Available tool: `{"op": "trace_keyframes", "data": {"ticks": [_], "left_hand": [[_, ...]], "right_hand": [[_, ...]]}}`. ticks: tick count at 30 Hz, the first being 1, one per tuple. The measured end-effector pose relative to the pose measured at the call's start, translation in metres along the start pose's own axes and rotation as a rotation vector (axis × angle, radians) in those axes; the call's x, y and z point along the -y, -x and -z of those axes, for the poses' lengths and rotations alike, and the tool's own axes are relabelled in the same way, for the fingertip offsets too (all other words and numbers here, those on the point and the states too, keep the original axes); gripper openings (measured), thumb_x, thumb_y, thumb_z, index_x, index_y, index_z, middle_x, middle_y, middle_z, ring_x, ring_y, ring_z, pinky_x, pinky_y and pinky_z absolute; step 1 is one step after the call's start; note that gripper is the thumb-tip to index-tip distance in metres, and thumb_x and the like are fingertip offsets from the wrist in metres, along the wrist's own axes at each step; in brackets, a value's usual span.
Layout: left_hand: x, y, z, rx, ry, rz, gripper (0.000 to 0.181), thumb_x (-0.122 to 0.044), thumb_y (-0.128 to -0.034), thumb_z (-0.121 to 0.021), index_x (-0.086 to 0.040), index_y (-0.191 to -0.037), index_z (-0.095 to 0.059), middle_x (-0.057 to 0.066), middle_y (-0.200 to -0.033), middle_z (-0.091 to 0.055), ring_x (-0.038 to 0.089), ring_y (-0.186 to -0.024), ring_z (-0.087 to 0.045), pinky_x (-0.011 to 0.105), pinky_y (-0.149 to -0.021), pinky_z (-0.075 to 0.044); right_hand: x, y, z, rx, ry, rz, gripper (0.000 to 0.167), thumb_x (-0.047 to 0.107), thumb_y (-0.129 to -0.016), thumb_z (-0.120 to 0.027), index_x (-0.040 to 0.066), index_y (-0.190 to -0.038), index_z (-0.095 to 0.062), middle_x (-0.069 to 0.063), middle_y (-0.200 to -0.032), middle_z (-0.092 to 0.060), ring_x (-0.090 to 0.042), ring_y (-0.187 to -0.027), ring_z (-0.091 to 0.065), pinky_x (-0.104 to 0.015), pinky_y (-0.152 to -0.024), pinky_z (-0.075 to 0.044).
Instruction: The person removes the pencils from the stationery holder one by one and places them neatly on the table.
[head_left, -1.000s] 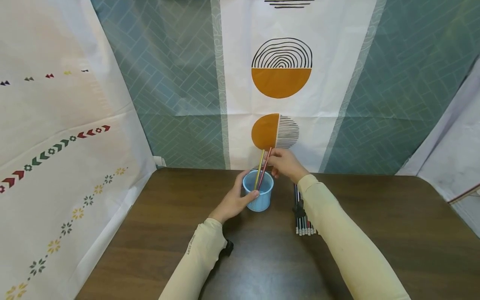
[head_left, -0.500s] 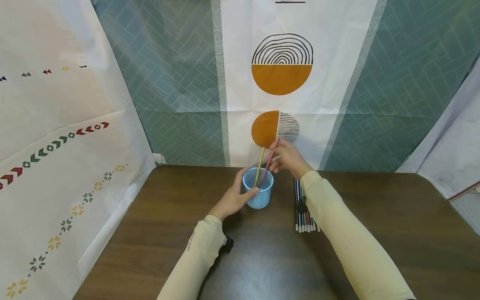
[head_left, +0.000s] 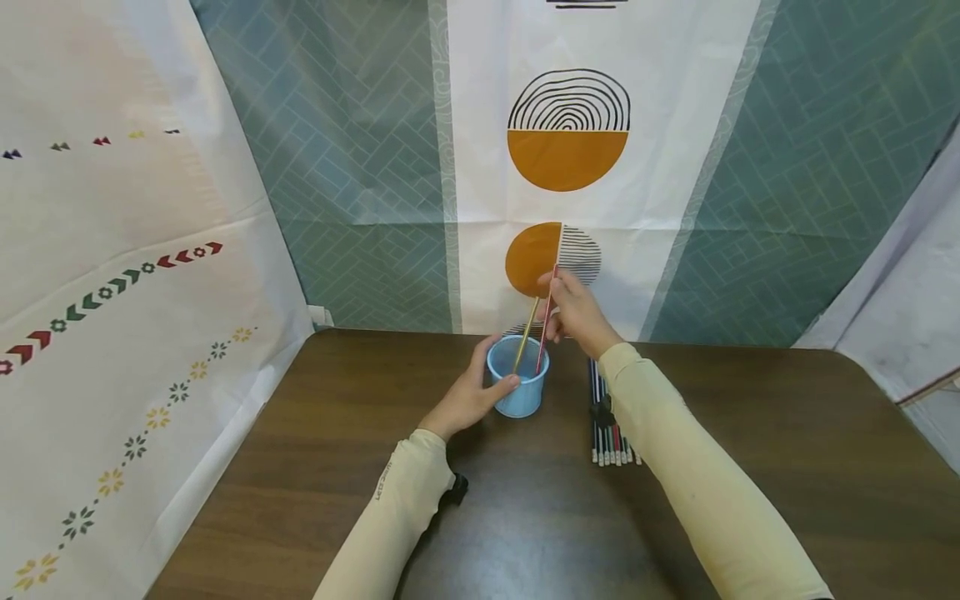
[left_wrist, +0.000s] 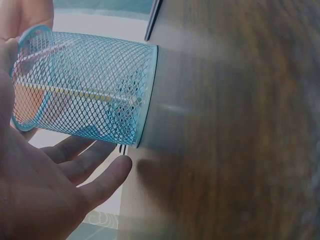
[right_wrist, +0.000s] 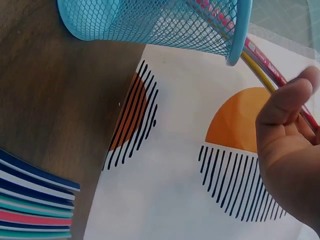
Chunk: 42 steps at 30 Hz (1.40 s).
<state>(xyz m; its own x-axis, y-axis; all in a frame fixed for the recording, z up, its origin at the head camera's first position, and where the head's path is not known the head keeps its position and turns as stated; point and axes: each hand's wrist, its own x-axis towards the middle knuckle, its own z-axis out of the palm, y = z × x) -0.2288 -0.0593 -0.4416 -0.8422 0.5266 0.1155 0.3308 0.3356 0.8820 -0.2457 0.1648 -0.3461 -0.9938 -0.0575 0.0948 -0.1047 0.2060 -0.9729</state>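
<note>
A light-blue mesh pencil cup stands upright on the table, with my left hand gripping its left side, thumb near the front of the rim. In the left wrist view the cup lies between the thumb side and the fingers. My right hand, above and right of the rim, pinches a red pencil whose lower end is inside the cup. A yellow pencil leans in the cup beside it. In the right wrist view, the red pencil runs alongside the yellow pencil.
Several striped pencils lie side by side on the brown table, partly under my right forearm. They also show as a row of pencils in the right wrist view. A patterned cloth hangs behind the table's far edge.
My right hand has risen slightly with the red pencil, which now stands steeper and farther right in the cup. The yellow pencil's top has tipped right. The left hand stays on the cup.
</note>
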Motion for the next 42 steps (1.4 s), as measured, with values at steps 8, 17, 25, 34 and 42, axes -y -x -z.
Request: {"op": "trace_keyframes", "data": {"ticks": [8, 17, 25, 34, 42], "left_hand": [[-0.001, 0.0, 0.001, 0.002, -0.007, 0.004, 0.081, -0.05, -0.0957, -0.066, -0.03, -0.158, -0.018, 0.012, -0.149, -0.043, 0.035, -0.134, -0.045, 0.059, -0.109, -0.033], [-0.001, 0.001, 0.002, -0.001, -0.002, 0.005, 0.082, -0.05, -0.0955, -0.066, -0.027, -0.158, -0.018, 0.012, -0.15, -0.042, 0.035, -0.135, -0.043, 0.061, -0.109, -0.031], [0.0, 0.001, 0.001, 0.005, 0.011, 0.013, 0.083, -0.05, -0.0954, -0.066, -0.027, -0.159, -0.018, 0.01, -0.151, -0.04, 0.034, -0.137, -0.041, 0.062, -0.109, -0.03], [0.0, 0.0, 0.0, 0.0, -0.01, 0.001, 0.083, -0.053, -0.0944, -0.066, -0.028, -0.158, -0.018, 0.011, -0.15, -0.042, 0.035, -0.135, -0.043, 0.062, -0.108, -0.032], [0.0, 0.001, 0.001, -0.004, -0.03, -0.001, 0.083, -0.052, -0.095, -0.065, -0.027, -0.159, -0.018, 0.014, -0.147, -0.046, 0.038, -0.133, -0.046, 0.061, -0.106, -0.034]], "right_hand": [[0.009, 0.001, 0.011, -0.127, 0.024, 0.119, 0.039, 0.029, -0.11, -0.045, 0.003, -0.138, -0.044, -0.032, -0.1, -0.065, -0.025, -0.052, -0.057, -0.031, -0.054, -0.055], [0.019, 0.001, 0.031, -0.254, -0.008, 0.128, 0.035, 0.031, -0.108, -0.05, 0.01, -0.136, -0.048, -0.02, -0.1, -0.071, -0.023, -0.054, -0.055, -0.027, -0.057, -0.054], [0.022, 0.007, 0.039, -0.282, -0.032, 0.106, 0.035, 0.03, -0.107, -0.052, 0.008, -0.134, -0.049, -0.014, -0.09, -0.071, -0.019, -0.049, -0.05, -0.026, -0.053, -0.052], [0.015, 0.014, 0.044, -0.264, -0.037, 0.105, 0.034, 0.026, -0.108, -0.05, 0.006, -0.135, -0.047, -0.016, -0.089, -0.069, -0.02, -0.054, -0.055, -0.026, -0.056, -0.053], [0.005, 0.019, 0.051, -0.29, -0.041, 0.082, 0.036, 0.03, -0.108, -0.051, 0.005, -0.134, -0.049, -0.017, -0.09, -0.071, -0.022, -0.057, -0.056, -0.026, -0.058, -0.054]]}}
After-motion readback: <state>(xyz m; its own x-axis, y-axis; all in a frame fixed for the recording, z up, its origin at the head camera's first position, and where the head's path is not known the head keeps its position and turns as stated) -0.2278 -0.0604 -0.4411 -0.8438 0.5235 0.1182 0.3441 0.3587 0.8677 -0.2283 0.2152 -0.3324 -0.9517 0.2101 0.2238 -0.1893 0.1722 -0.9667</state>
